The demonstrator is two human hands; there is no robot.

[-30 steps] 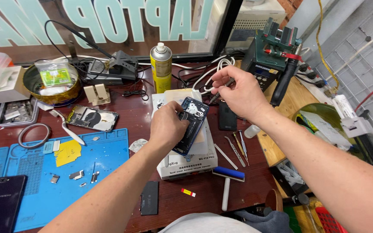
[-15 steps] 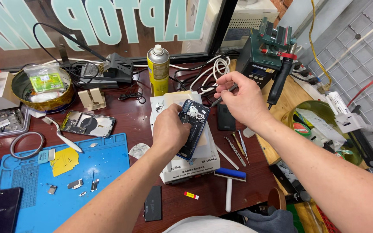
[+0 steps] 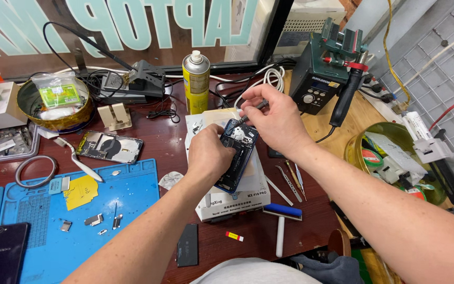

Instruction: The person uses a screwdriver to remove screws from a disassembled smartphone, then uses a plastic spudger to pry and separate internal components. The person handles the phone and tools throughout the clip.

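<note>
My left hand (image 3: pixel 209 154) grips an opened blue phone (image 3: pixel 237 152) with its back cover off, holding it tilted over a white box (image 3: pixel 237 197). My right hand (image 3: pixel 273 118) pinches a thin dark tool (image 3: pixel 251 109), probably tweezers, whose tip touches the upper part of the phone's exposed inside. Both hands are close together at the middle of the dark red workbench.
A blue repair mat (image 3: pixel 80 210) with small parts and a yellow scrap lies at left, a dark phone (image 3: pixel 3 252) on its corner. Another opened phone (image 3: pixel 109 147), a yellow spray can (image 3: pixel 196 75), a green soldering station (image 3: pixel 324 68), tweezers (image 3: pixel 290 181) and a blue-headed roller (image 3: pixel 281 221) surround the box.
My right hand has come down from above the phone, bringing the tool tip onto the phone's upper end. The left hand keeps holding the phone over the box.
</note>
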